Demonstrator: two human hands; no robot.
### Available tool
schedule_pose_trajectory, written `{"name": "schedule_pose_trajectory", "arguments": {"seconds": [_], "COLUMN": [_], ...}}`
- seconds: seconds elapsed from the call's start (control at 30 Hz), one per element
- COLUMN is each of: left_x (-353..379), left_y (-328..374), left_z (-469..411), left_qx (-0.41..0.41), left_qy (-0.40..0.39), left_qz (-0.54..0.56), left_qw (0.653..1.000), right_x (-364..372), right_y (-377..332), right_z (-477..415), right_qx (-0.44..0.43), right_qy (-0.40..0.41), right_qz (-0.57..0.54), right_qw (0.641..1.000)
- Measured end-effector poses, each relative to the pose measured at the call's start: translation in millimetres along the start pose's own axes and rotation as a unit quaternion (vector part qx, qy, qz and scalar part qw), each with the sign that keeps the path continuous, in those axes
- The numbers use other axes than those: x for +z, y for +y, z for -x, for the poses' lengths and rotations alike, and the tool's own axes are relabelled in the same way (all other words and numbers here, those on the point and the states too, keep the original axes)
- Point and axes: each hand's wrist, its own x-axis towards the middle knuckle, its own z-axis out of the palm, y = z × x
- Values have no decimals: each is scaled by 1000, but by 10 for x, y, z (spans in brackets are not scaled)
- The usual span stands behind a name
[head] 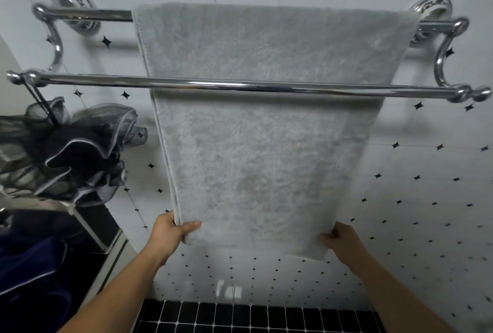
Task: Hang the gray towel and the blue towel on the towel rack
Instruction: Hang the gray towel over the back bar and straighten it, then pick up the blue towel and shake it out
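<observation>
The gray towel is draped over the upper back bar of the chrome towel rack and hangs down behind the lower front bar. My left hand pinches the towel's bottom left corner. My right hand grips its bottom right corner. The blue towel lies bunched at the lower left, beside the wall, with neither hand touching it.
A dark mesh bath sponge hangs by a cord from the left end of the front bar. White wall tiles with small black diamonds lie behind the rack. Black floor tiles show at the bottom.
</observation>
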Motion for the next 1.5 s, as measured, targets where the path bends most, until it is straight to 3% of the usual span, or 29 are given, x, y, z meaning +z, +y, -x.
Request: {"name": "schedule_pose_trajectory", "arguments": {"seconds": [0.1, 0.2, 0.3, 0.53, 0.73, 0.93, 1.03, 1.13, 1.23, 1.37, 1.43, 1.5], "left_x": [-46, -252, -633, -1948, -3364, -4409, -4766, -5057, -5266, -5372, -5376, -5360], "left_y": [-82, -330, -602, -816, -1031, -1269, -1389, -1476, -1595, -1798, -1853, -1855], "left_z": [72, 232, 482, 1261, 1656, 1620, 1485, 1296, 1121, 988, 957, 929], "left_qx": [-14, -68, -105, -69, -23, -30, -42, -32, -27, -36, -41, -32], "left_qy": [-29, -26, -32, -80, 13, 73, 79, 97, 117, 114, 95, 86], "left_qz": [-41, -87, -127, -199, -234, -276, -296, -313, -322, -340, -358, -385], "left_qw": [999, 994, 986, 974, 972, 958, 951, 944, 939, 933, 928, 918], "right_x": [98, 261, 660, 2362, 3947, 5273, 5749, 6124, 6499, 6868, 6920, 6888], "right_y": [73, 243, 345, -303, -1152, -1956, -2243, -2430, -2485, -2392, -2375, -2395], "right_z": [-6, 126, 432, 1236, 1834, 2031, 1946, 1813, 1683, 1557, 1543, 1544], "right_qx": [26, 113, 162, 26, -47, -86, -102, -209, -327, -367, -393, -411], "right_qy": [6, 3, -91, -268, -331, -314, -286, -212, -153, -134, -113, -107], "right_qz": [38, 141, 207, 290, 254, 208, 244, 378, 495, 590, 588, 547], "right_qw": [999, 983, 960, 918, 908, 922, 921, 877, 790, 706, 697, 722]}}
